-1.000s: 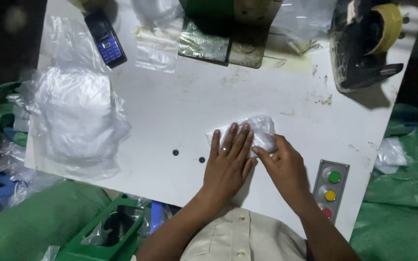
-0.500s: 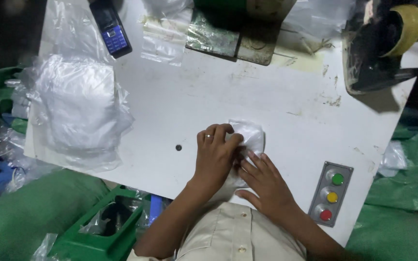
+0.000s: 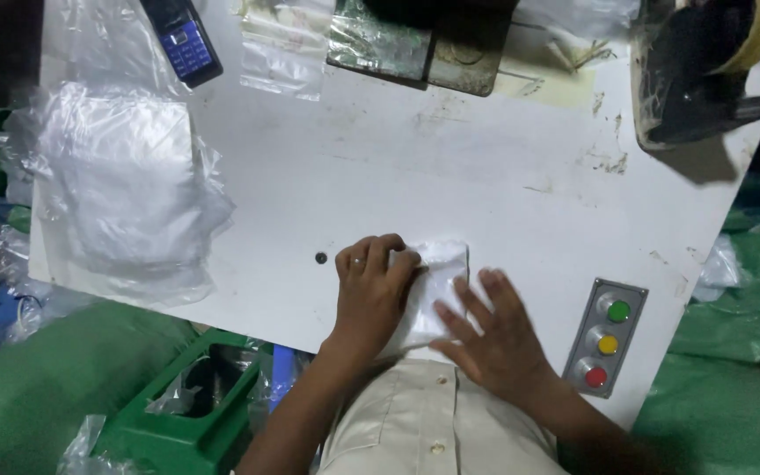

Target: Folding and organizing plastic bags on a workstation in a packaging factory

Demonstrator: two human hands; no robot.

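Note:
A small white folded item in clear plastic (image 3: 440, 277) lies at the near edge of the white table (image 3: 450, 176). My left hand (image 3: 371, 290) rests on its left side with fingers curled over the top edge; a ring shows on one finger. Flat and with fingers spread, my right hand (image 3: 490, 330) presses on the item's right lower part. Much of the item is hidden under both hands.
A pile of clear plastic bags (image 3: 125, 185) sits at the table's left. A dark mobile phone (image 3: 182, 40) lies at the far left, a tape dispenser (image 3: 697, 70) at the far right. A panel with green, yellow and red buttons (image 3: 607, 339) is beside my right hand. Green crates (image 3: 186, 405) stand below.
Both hands and the white item have shifted toward the table's near edge. My right hand has opened flat over the item instead of pinching its side.

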